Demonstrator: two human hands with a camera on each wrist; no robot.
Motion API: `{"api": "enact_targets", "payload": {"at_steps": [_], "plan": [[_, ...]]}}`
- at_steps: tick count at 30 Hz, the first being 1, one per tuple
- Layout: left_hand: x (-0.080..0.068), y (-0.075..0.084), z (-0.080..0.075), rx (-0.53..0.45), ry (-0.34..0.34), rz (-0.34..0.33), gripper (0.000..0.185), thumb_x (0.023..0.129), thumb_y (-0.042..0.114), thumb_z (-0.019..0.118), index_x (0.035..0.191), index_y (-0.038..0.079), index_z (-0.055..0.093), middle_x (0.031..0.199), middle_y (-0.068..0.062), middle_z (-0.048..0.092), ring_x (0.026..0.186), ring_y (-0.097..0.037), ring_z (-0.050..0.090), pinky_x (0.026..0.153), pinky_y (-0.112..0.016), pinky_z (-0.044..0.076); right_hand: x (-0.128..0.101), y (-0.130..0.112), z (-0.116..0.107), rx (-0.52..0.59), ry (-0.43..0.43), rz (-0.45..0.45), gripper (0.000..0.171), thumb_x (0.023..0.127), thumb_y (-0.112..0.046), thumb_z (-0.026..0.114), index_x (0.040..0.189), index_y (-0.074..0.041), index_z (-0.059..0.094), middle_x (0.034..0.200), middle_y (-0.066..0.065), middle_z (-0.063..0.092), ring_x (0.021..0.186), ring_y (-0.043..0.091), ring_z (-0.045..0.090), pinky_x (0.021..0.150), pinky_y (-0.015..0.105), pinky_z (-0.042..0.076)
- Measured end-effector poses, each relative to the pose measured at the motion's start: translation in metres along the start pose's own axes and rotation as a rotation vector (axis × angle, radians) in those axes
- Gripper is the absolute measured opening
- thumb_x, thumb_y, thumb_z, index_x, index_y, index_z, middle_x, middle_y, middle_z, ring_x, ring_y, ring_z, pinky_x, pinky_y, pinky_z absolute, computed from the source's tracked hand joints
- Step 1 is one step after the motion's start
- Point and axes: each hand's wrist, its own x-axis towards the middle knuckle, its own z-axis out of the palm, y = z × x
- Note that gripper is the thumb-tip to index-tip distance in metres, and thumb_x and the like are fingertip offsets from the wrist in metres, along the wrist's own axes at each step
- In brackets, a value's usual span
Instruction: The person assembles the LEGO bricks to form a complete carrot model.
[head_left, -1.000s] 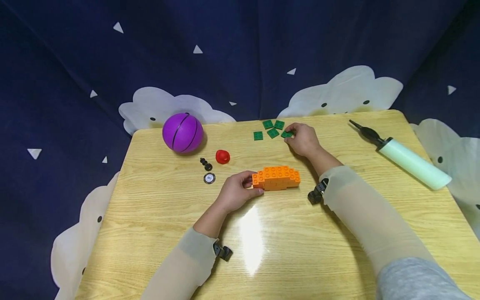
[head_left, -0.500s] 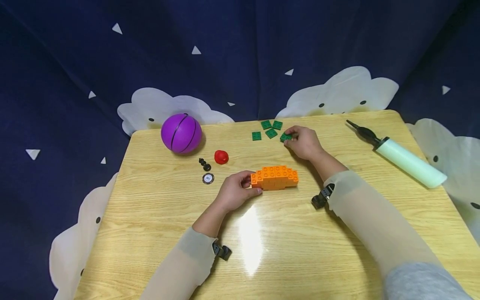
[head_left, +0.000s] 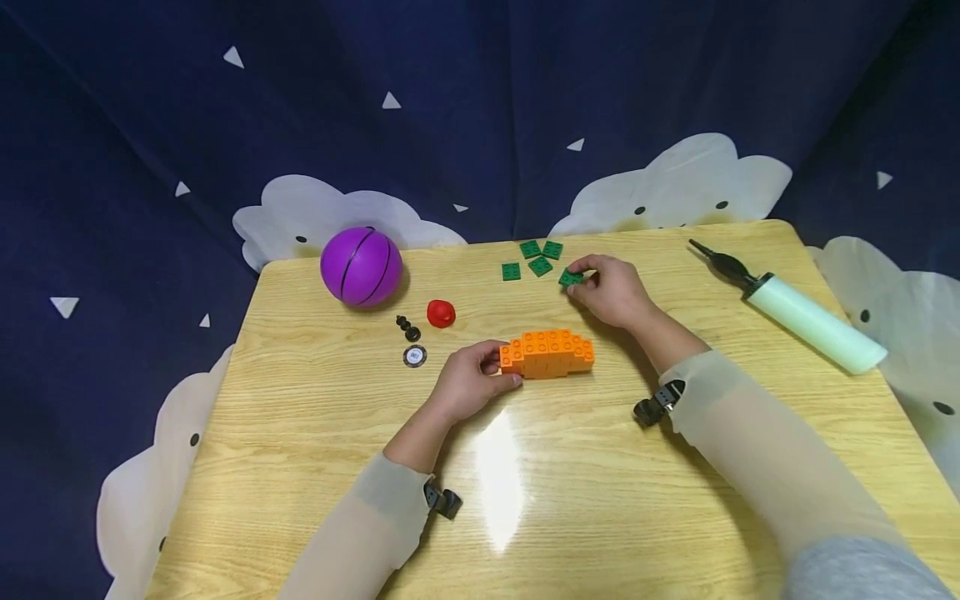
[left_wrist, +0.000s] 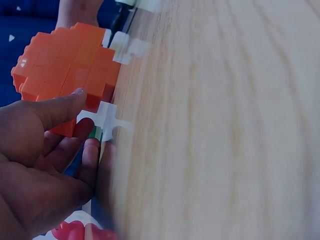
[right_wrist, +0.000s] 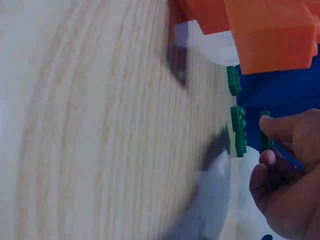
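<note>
My left hand (head_left: 471, 382) grips the left end of an orange block build (head_left: 546, 355), thumb on its near side and fingers behind. In the left wrist view the stepped orange build (left_wrist: 67, 65) stands past the thumb. My right hand (head_left: 611, 290) pinches a flat green brick (head_left: 570, 278) between thumb and fingers. In the right wrist view this green brick (right_wrist: 265, 132) appears edge-on, raised off the table. Several other green bricks (head_left: 540, 266) lie at the back of the table, left of the right hand.
A purple ball (head_left: 362, 267) sits at the back left. Near it are a red cap-shaped piece (head_left: 441, 313), a black chess pawn (head_left: 408, 328) and a round chip (head_left: 415, 356). A pale green hand pump (head_left: 816, 323) lies at the right. A dark curtain (head_left: 450, 108) hangs behind the table.
My right hand has drawn the green brick slightly toward me, away from the other green bricks. The left hand keeps hold of the orange build, and the view has shifted a little.
</note>
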Motion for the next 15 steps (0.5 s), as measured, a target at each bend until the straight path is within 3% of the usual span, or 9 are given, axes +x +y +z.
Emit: {"api": "enact_targets", "payload": {"at_steps": [11,15], "plan": [[-0.001,0.002,0.001,0.003,0.006,-0.007,0.046,0.086,0.023,0.087,0.129,0.017,0.071,0.114,0.003,0.073,0.099,-0.016,0.063,0.09,-0.036,0.051,-0.018,-0.006,-0.009,0.043,-0.029,-0.02,0.031,0.097,-0.018,0.073,0.126,-0.01,0.069,0.126,0.013,0.067,0.112,0.033,0.059,0.086,0.048,0.05],[-0.001,0.002,0.001,0.003,0.008,-0.004,0.045,0.086,0.023,0.086,0.128,0.017,0.071,0.115,0.003,0.073,0.099,-0.017,0.063,0.09,-0.037,0.051,-0.025,-0.009,-0.012,0.044,-0.033,-0.023,0.03,0.097,-0.019,0.074,0.126,-0.011,0.07,0.125,0.013,0.067,0.103,0.033,0.064,0.082,0.047,0.052]]}}
